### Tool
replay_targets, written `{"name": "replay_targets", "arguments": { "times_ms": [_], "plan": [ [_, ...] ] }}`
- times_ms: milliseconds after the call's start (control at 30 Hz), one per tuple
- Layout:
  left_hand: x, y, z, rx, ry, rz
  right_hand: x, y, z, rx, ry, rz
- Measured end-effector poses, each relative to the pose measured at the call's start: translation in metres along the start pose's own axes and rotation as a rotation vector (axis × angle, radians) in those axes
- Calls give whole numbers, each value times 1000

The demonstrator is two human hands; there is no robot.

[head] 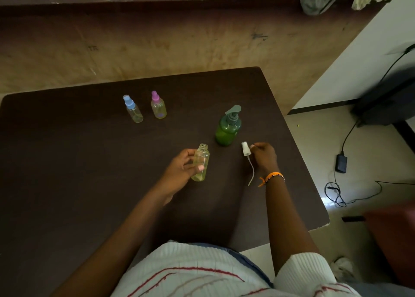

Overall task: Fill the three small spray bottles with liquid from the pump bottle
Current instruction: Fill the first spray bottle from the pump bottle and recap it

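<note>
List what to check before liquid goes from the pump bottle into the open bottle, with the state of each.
1. Open bottle uncapped: ok, neck bare.
2. Open bottle steadied: ok, left hand grips its side; it tilts slightly.
3. Spray head clear of the neck: ok, the right hand holds it to the side, its tube hanging to the table.
4. Pump bottle within reach and upright: ok, just beyond the right hand.
5. A hand free for the pump: not ok, both are occupied.
6. Blue bottle and pink bottle capped: ok; fill level: cannot tell.
</note>
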State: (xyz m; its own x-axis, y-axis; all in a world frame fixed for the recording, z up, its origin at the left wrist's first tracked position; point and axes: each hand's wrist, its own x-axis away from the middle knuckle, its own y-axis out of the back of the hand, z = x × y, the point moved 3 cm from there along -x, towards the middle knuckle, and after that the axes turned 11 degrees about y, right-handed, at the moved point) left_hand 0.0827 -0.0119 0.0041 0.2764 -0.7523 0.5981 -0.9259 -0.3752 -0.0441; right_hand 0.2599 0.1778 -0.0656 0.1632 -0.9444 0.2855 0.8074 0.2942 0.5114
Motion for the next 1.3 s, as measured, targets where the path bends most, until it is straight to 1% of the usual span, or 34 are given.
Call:
{"name": "replay_targets", "arguments": {
  "times_ms": [133, 200, 300, 400, 700, 1033, 1300],
  "plan": [
    [-2, 0, 2, 1, -5, -8, 4, -1, 21, -116, 59, 2],
    [-4, 0, 3, 4, -1, -25, 6, -7, 36, -139, 131, 68],
    [-6, 1, 4, 17, -7, -59, 8, -21, 57, -114, 302, 192],
    [-6, 3, 4, 25, -18, -88, 9, -32, 72, -81, 387, 215],
    [-6, 8, 0, 47, -64, -134, 28, -39, 68, -32, 422, 83],
    [1, 8, -7, 36, -115, -179, 81, -51, 48, -16, 496, 100],
    [5, 10, -2, -28, -163, -191, 110, -66, 40, 46, 539, 128]
  ]
}}
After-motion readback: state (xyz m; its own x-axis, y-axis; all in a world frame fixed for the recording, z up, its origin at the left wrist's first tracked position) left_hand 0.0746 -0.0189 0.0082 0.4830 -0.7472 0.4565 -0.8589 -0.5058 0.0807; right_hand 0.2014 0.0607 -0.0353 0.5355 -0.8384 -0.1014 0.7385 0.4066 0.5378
